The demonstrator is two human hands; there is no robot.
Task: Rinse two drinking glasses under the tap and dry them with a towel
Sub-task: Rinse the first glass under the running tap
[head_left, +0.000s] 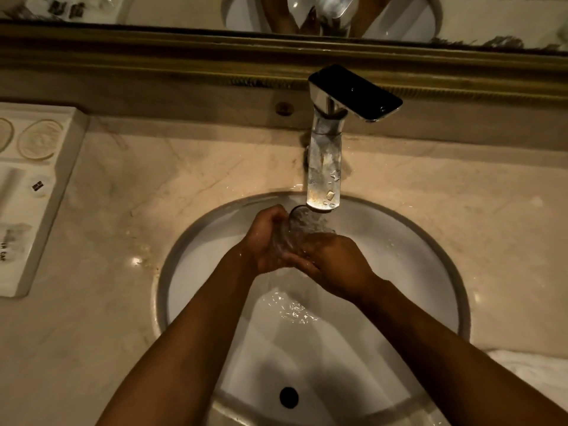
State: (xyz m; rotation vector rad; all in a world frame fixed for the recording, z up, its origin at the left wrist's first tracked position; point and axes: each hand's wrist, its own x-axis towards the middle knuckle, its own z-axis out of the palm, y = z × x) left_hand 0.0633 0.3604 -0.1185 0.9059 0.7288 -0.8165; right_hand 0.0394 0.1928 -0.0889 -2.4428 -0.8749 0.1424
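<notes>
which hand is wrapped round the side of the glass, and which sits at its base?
The left hand curls round the side of the drinking glass, under the tap. The right hand sits at its base, nearer the camera, fingers hidden.

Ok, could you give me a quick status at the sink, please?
Both hands, left and right, grip one glass. Glass under running tap. Nothing in the way.

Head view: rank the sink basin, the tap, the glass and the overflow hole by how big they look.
1. Sink basin, by far the largest.
2. Tap.
3. Glass, partly hidden by both hands, so its extent is unsure.
4. Overflow hole.
</notes>
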